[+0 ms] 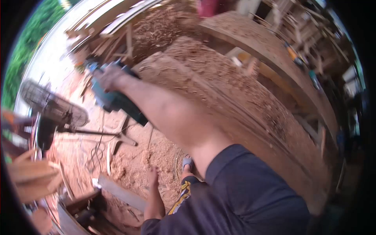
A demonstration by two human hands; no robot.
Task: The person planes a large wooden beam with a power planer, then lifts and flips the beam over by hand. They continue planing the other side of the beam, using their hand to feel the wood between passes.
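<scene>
My right arm reaches across to the upper left, and my right hand (110, 77) is closed around the top of a teal and black electric planer (113, 100). Motion blurs the tool and the fingers somewhat. The planer is off the end of a long wooden workpiece (219, 113) strewn with shavings. Low in the view, my left hand (153, 177) hangs beside my body over the shaving-covered floor. Its fingers look loosely extended, and I see nothing in them.
A standing fan (55, 103) is at the left, with a loose cord (96, 154) near its base. Wooden pieces (33, 176) lie at the lower left. Beyond the workpiece runs a wooden bench (266, 43) carrying tools. Shavings (164, 27) are heaped at the top.
</scene>
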